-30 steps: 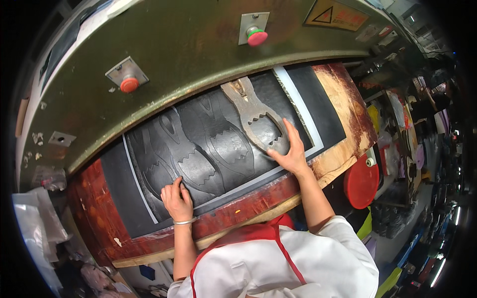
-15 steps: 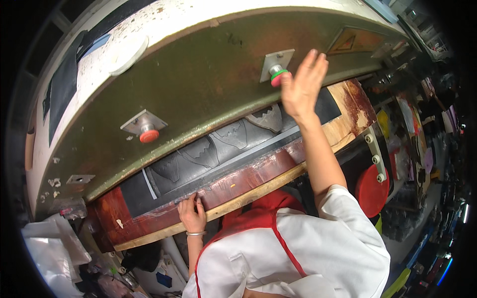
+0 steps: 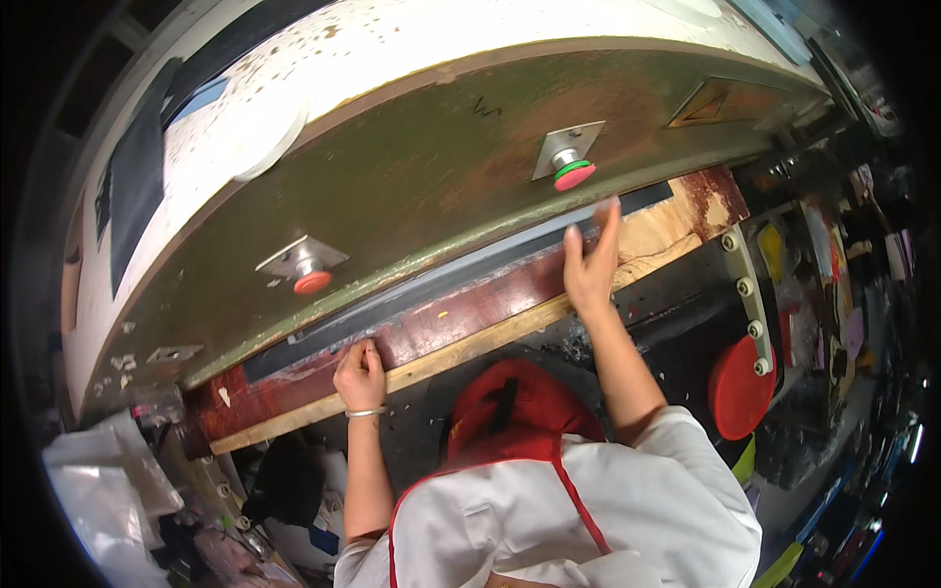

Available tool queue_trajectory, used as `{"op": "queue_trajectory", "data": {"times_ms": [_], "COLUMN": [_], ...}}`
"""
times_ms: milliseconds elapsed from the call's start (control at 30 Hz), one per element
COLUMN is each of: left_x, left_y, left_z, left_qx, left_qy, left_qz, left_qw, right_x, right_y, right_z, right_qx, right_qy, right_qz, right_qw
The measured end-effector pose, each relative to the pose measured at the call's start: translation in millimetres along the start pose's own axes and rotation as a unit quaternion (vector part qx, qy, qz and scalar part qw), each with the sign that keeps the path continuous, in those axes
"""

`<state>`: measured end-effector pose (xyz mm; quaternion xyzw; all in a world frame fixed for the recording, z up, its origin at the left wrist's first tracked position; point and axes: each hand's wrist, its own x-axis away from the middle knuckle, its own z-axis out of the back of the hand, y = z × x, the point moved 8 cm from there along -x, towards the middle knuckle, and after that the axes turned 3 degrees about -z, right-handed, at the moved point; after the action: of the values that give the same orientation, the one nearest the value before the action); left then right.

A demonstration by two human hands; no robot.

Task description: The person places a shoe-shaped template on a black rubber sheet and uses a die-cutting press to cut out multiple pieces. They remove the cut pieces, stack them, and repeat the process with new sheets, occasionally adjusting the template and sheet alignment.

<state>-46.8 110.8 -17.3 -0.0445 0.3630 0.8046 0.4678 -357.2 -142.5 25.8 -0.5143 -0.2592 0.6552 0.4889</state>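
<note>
Dropped right hand (image 3: pixel 592 260) to 6 o'clock of pink button (image 3: pixel 575 176), fingers apart, with left hand (image 3: pixel 360 376) curled together, 8 o'clock on surface (image 3: pixel 470 312)

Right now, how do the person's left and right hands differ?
The left hand is curled near the front edge of the red board; the right hand is open, nearer the green-ringed button. The left hand has a wrist bracelet; the right hand has none. Both hands are ungloved.
</note>
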Motion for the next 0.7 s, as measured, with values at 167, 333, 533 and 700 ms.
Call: {"op": "queue_trajectory", "data": {"times_ms": [167, 333, 533, 700], "left_x": [12, 34, 110, 119], "left_y": [0, -1, 30, 8], "left_z": [2, -10, 31, 87], "left_qx": [-0.040, -0.001, 0.004, -0.032], "left_qy": [-0.002, -0.009, -0.058, 0.040], "left_qz": [-0.006, 0.066, 0.035, 0.054], "left_qw": [0.999, 0.998, 0.998, 0.997], "right_x": [75, 80, 124, 75], "right_y": [17, 10, -21, -34], "right_z": [-13, 8, 49, 55], "right_qx": [0.096, 0.106, 0.119, 0.203], "right_qy": [-0.231, -0.242, -0.244, -0.143], "right_qz": [0.040, 0.082, 0.126, 0.191], "right_qw": [0.967, 0.961, 0.954, 0.950]}}
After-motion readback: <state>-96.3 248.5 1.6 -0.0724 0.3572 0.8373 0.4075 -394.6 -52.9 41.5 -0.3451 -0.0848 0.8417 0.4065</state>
